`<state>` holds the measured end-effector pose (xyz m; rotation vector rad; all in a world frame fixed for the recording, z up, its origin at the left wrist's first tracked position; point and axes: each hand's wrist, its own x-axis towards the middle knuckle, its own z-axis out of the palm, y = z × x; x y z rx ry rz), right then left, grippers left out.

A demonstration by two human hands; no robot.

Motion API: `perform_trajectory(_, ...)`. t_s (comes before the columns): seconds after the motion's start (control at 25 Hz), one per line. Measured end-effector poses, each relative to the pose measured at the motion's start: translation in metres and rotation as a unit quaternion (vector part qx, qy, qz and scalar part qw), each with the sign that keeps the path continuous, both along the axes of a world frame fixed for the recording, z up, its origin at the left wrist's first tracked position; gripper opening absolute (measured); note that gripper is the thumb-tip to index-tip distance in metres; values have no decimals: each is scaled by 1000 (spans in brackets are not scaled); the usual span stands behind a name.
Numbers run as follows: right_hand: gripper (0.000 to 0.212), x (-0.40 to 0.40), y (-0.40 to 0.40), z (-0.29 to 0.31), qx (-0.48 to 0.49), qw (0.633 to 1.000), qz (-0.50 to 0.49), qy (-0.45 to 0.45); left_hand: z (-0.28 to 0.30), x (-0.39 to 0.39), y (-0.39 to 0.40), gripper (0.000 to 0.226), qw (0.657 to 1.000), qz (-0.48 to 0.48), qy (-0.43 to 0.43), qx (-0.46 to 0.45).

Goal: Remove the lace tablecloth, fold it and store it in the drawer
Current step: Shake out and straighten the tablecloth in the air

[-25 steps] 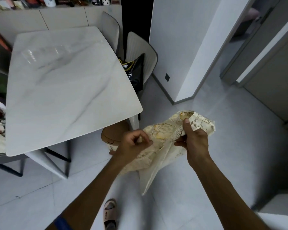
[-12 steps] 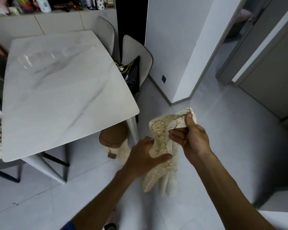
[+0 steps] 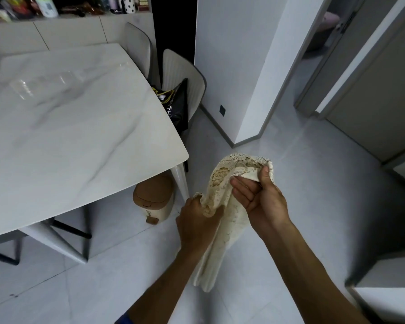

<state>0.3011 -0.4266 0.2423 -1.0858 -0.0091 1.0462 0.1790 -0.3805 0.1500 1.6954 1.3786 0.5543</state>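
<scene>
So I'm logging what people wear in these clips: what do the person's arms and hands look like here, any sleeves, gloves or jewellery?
Both forearms are bare. The left hand and right hand wear no gloves, and no rings, watch or bracelet show. A blue sleeve edge peeks in at the left arm by the bottom edge of the picture; no sleeve shows on the right arm.

Table [image 3: 75, 136] at left, bin [image 3: 153, 202] under its near corner, tablecloth [image 3: 229, 206] right of bin, chairs [image 3: 182, 76] behind.
</scene>
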Motion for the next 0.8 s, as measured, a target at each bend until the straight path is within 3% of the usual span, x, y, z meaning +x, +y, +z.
perform_trajectory(0.08,47,-2,-2,-3,1,1000,19,5,3,8,0,56,1000,-11,-13,17)
perform_trajectory(0.16,49,2,-6,-5,3,1000,10,12,0,7,8,31,998,12,-38,53)
perform_trajectory(0.24,44,10,-15,-6,5,999,-16,29,-5,-5,22,20,997,29,-47,58)
perform_trajectory(0.48,48,29,-36,-7,-51,998,-40,23,5,-28,51,14,979,-126,-61,147)
perform_trajectory(0.52,43,35,-39,-7,-85,994,-66,0,10,-29,55,13,969,-147,-65,185)
perform_trajectory(0.56,39,39,-45,-7,-144,982,-90,-78,15,-30,59,13,958,-168,-63,223)
perform_trajectory(0.6,39,42,-50,-11,-228,940,-98,-233,20,-30,62,14,947,-185,-55,256)
perform_trajectory(0.64,40,42,-53,-16,-308,843,-95,-431,26,-31,64,13,938,-197,-47,280)
perform_trajectory(0.68,37,38,-55,-20,-325,715,-82,-614,31,-29,64,13,932,-206,-44,294)
perform_trajectory(0.72,31,31,-51,-22,-279,627,-38,-727,36,-27,63,12,927,-215,-43,304)
perform_trajectory(0.8,49,22,-29,-19,-173,536,155,-812,47,-20,62,11,912,-244,-39,329)
